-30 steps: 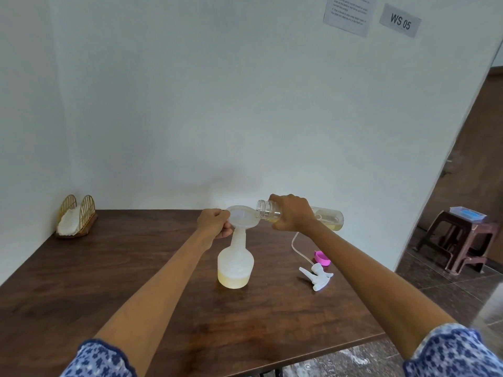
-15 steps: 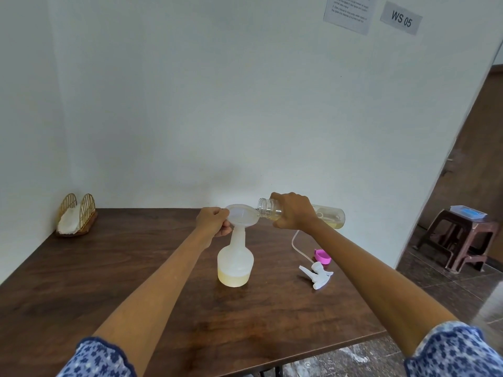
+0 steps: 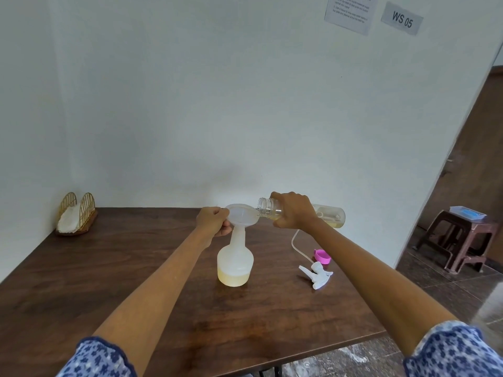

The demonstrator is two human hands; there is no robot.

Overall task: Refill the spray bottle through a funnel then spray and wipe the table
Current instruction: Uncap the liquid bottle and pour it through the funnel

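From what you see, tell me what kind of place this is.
Probably a numbered test workstation: a grey "WS 05" wall label, a printed instruction sheet, and one dark wooden table against bare white walls.

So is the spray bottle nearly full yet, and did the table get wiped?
Not yet. Done: the trigger head is off, lying on the table. In hand: the left hand holds the funnel in the spray bottle, the right hand tips the clear bottle. Liquid fills only the bottom. Left: more pouring, refitting the head, spraying, wiping.
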